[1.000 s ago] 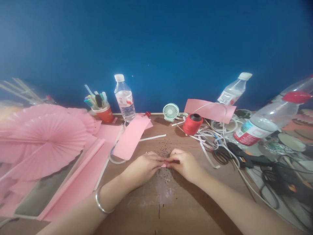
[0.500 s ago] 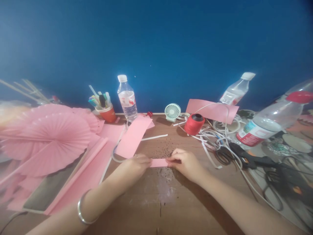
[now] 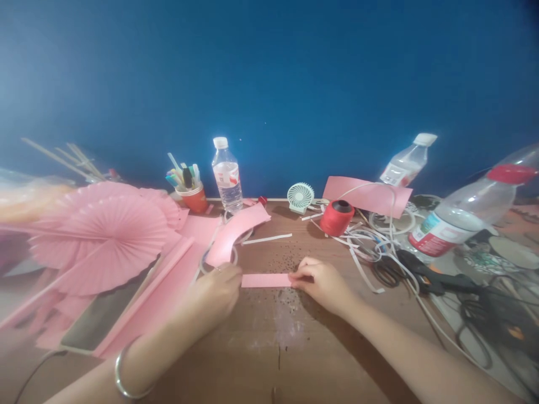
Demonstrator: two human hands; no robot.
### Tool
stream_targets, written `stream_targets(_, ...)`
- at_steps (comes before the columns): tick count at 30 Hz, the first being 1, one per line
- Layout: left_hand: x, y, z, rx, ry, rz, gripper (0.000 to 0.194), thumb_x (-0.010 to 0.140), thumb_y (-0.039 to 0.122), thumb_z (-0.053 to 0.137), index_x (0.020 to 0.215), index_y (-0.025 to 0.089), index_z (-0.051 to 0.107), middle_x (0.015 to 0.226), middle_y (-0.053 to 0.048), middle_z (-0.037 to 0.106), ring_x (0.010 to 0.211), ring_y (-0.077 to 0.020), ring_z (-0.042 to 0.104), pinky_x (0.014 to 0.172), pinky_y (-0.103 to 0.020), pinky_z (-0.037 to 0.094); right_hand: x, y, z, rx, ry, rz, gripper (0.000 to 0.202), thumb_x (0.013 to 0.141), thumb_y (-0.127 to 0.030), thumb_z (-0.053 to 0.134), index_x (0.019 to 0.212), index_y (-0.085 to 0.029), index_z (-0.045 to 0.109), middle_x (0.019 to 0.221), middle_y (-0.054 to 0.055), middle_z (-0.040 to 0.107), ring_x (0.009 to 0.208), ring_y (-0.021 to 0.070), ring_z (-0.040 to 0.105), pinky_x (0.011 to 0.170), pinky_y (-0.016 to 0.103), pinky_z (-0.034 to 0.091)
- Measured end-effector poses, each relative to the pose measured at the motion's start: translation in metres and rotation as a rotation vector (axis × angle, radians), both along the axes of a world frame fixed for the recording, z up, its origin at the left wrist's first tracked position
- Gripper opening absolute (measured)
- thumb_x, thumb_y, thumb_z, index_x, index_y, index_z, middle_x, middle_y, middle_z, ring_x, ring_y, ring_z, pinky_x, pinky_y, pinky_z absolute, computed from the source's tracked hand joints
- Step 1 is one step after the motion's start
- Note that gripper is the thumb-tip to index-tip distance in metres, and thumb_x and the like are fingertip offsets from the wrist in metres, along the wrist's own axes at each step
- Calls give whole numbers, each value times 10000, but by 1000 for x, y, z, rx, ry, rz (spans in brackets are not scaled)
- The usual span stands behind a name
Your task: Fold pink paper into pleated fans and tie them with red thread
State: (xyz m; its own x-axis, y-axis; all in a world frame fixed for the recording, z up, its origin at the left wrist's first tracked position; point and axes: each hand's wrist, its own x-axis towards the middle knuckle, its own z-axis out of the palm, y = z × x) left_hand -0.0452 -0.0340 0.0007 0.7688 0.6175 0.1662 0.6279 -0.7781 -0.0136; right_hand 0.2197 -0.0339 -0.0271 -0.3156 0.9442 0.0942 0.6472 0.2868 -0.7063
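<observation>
A narrow pink paper strip (image 3: 266, 280), folded flat by its look, stretches sideways just above the table between my hands. My right hand (image 3: 322, 283) pinches its right end between thumb and fingers. At the left end, my left hand (image 3: 219, 292) is closed, with its fingertips partly hidden behind the back of the hand. A wider pink paper sheet (image 3: 238, 229) curves upward and away from behind my left hand; whether it joins the strip is hidden. A silver bangle circles my left wrist.
Pink pleated paper rosettes (image 3: 118, 233) cover the left side. Behind stand a pen cup (image 3: 193, 197), a water bottle (image 3: 227, 179) and a small fan (image 3: 300, 196). To the right are a red thread spool (image 3: 337, 217), tangled white cords, a glue gun (image 3: 433, 278) and a large bottle (image 3: 463, 210).
My left hand has slid left, and more of the strip shows between the hands. The wider sheet has gone from flat to curved. My right hand stays nearly in place.
</observation>
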Motion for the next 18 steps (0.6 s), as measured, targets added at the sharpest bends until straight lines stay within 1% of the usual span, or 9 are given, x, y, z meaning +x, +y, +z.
stream_targets(2,23,-5,9,9,10,-27,323,827,84,377,1111,67,530,1172,-175,541,1109,-269,478,942,-436,378,-1,0,0,10,-8,0,102,763,-275,601,742,-227,688,757,0,596,682,133,544,626,231,392)
stream_targets(3,35,-7,11,-15,-11,-41,362,839,121,382,1186,71,473,1245,-164,493,1148,-265,448,957,-427,367,-1,0,0,13,-8,1,106,762,-271,600,726,-222,688,749,0,594,674,131,543,623,229,391)
stream_targets(5,56,-9,9,-161,-25,-36,474,849,245,433,1304,146,343,1365,-108,376,1216,-229,387,984,-384,355,-3,0,0,16,3,2,134,769,-274,589,699,-218,688,730,-1,589,653,122,541,614,224,387)
stream_targets(7,68,-8,3,-263,-13,-39,532,842,326,460,1328,172,309,1373,-84,370,1244,-220,353,1005,-365,332,-4,0,2,16,10,-1,150,769,-280,587,679,-217,690,722,-3,587,640,114,542,609,217,381)
stream_targets(9,72,-6,-4,-322,12,-21,515,845,329,458,1321,180,329,1368,-72,380,1255,-210,340,1023,-351,306,-4,1,4,10,-8,-19,169,766,-280,587,646,-216,687,711,-5,587,627,107,543,597,212,372)
stream_targets(11,70,-5,-8,-344,32,5,497,846,309,459,1311,173,349,1369,-70,378,1259,-203,333,1030,-339,295,2,2,6,-2,-72,-45,202,757,-275,589,585,-209,671,667,-9,584,599,105,538,575,215,356)
stream_targets(14,67,-4,-8,-333,32,13,502,840,315,475,1303,158,358,1367,-74,380,1253,-209,340,1022,-344,306,20,4,10,-39,-203,-81,186,726,-251,604,551,-211,653,623,-14,596,583,115,535,558,227,334)
stream_targets(16,67,-2,-7,-317,18,-7,461,847,296,469,1281,168,383,1342,-67,419,1225,-207,375,1004,-348,328,35,5,12,-70,-284,-111,151,697,-226,615,550,-215,648,631,-13,617,601,129,545,566,236,333)
stream_targets(18,67,0,-6,-301,1,-16,391,853,252,459,1238,196,428,1288,-58,477,1168,-201,427,953,-346,375,46,5,14,-111,-355,-137,141,688,-202,607,553,-217,643,628,-10,623,603,138,548,569,245,335)
